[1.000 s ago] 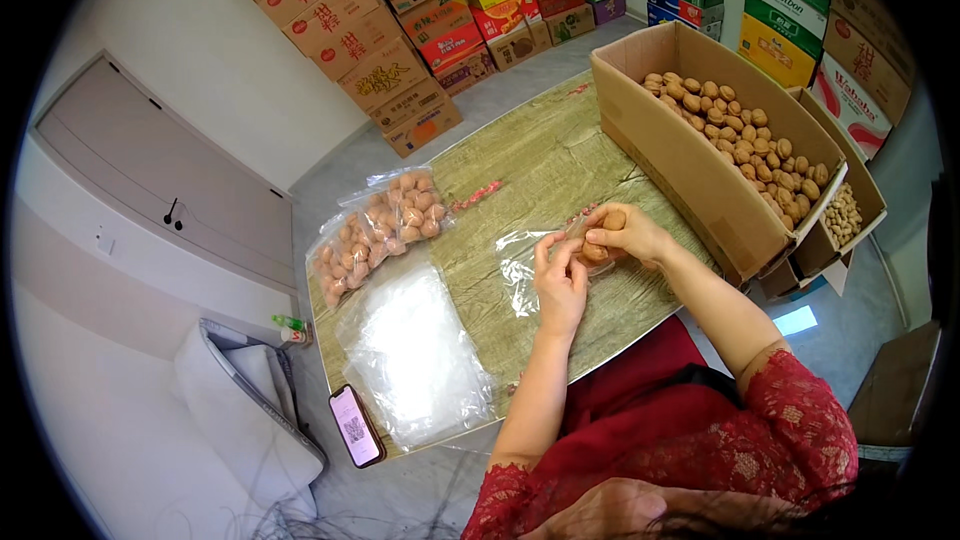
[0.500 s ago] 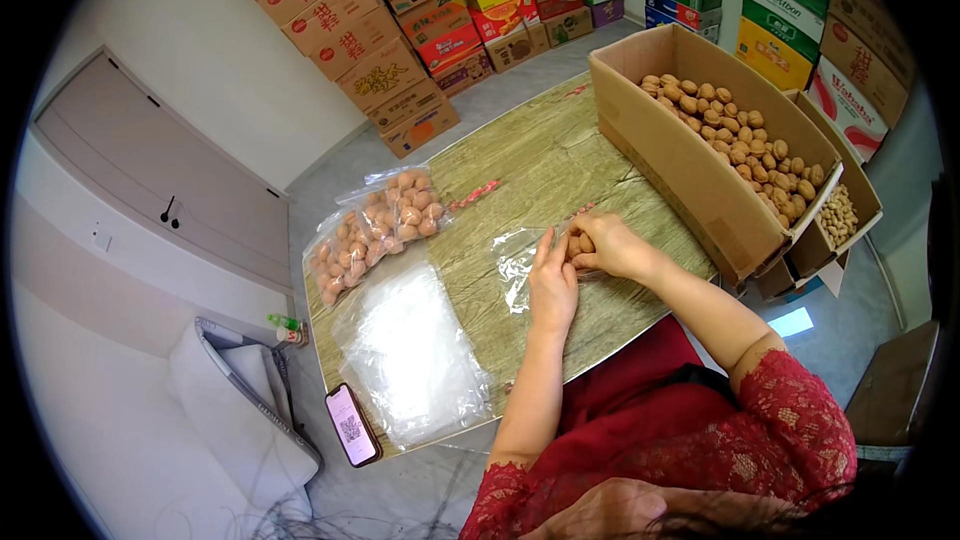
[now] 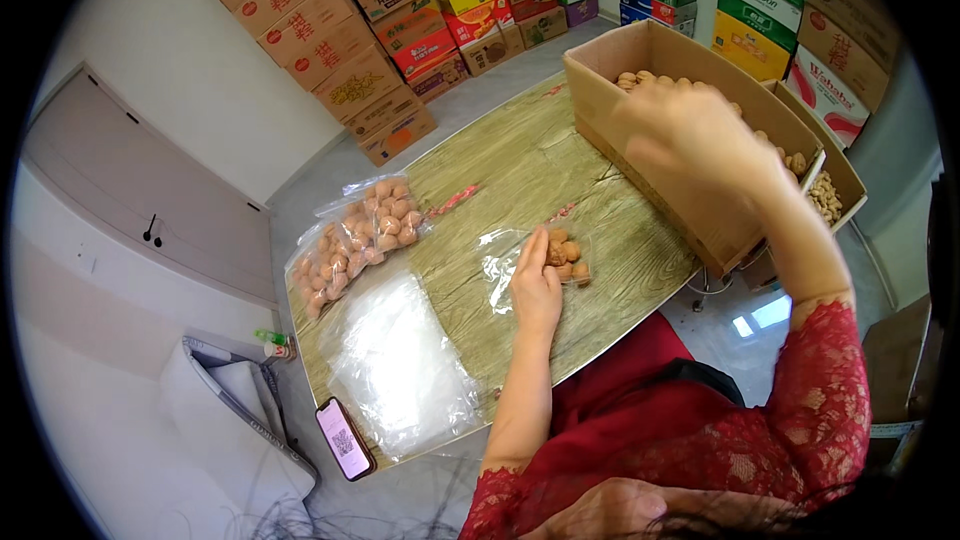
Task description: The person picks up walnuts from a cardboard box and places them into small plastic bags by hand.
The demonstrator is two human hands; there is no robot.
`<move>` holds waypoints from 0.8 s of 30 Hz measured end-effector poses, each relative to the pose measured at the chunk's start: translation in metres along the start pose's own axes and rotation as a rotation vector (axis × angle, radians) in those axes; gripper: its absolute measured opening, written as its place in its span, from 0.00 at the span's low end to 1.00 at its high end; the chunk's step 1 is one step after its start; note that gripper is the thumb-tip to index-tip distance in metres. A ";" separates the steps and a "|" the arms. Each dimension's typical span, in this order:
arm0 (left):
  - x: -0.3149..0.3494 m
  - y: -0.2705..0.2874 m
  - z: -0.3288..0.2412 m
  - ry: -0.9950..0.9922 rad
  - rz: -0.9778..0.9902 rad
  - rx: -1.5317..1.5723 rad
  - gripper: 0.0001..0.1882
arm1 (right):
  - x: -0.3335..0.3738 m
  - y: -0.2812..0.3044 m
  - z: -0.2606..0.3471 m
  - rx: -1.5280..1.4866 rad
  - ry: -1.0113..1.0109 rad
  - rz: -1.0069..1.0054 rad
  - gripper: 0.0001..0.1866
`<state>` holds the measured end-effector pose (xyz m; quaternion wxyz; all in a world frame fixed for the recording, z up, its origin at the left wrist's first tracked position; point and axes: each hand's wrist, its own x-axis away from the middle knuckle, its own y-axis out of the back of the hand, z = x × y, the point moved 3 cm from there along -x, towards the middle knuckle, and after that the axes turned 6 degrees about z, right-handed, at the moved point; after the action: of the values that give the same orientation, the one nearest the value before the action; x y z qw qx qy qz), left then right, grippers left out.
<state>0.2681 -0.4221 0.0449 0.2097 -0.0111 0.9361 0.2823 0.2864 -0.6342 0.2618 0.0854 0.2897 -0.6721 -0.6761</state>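
Note:
On the wood-grain table, a small clear plastic bag (image 3: pixel 498 262) lies flat with several walnuts (image 3: pixel 568 258) in its right part. My left hand (image 3: pixel 537 285) holds this bag down, its fingers straight and close together beside the walnuts; part of the bag is hidden beneath it. Raised over the near side of the open cardboard box (image 3: pixel 640 165), my right hand (image 3: pixel 690 125) is smeared by motion, so its fingers and anything in them cannot be made out. Loose walnuts (image 3: pixel 795 162) fill the box, partly hidden by my right hand and forearm.
Filled clear bags of walnuts (image 3: pixel 360 230) stand at the table's left, behind a stack of flat clear bags (image 3: pixel 400 360). A phone (image 3: pixel 345 440) lies at the table's left corner. Peanuts (image 3: pixel 825 197) fill a second box beside the walnut box. Stacked cartons (image 3: pixel 350 80) line the wall.
My right hand has left the small bag and risen to the right, over the walnut box. My left hand stays at the bag. The whole view has shifted slightly.

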 end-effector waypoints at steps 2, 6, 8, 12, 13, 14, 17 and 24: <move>-0.002 -0.007 -0.008 -0.022 0.015 0.013 0.27 | -0.010 -0.016 -0.078 0.010 -0.091 -0.073 0.15; -0.005 -0.009 -0.009 0.016 -0.006 0.005 0.24 | -0.015 -0.080 -0.191 0.076 -0.414 0.433 0.24; -0.006 -0.011 -0.008 0.030 -0.029 -0.030 0.24 | -0.008 -0.109 -0.226 0.092 -0.478 0.508 0.32; -0.003 -0.008 0.004 -0.020 -0.048 -0.097 0.25 | -0.016 -0.125 -0.229 -0.006 -0.585 0.633 0.50; -0.003 -0.012 0.007 -0.066 -0.049 -0.087 0.26 | -0.014 -0.129 -0.235 -0.006 -0.583 0.625 0.50; -0.003 -0.013 0.012 -0.027 -0.015 -0.031 0.27 | -0.015 -0.138 -0.241 -0.023 -0.599 0.644 0.53; -0.004 -0.017 0.015 -0.022 -0.007 -0.037 0.27 | -0.013 -0.159 -0.252 -0.112 -0.603 0.647 0.52; -0.004 -0.013 0.005 0.084 0.079 0.031 0.26 | -0.006 -0.181 -0.241 -0.020 -0.544 0.533 0.40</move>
<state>0.2752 -0.4304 0.0357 0.1589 0.0174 0.9480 0.2752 0.4633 -0.8233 0.1072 0.0797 -0.0863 -0.7152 -0.6889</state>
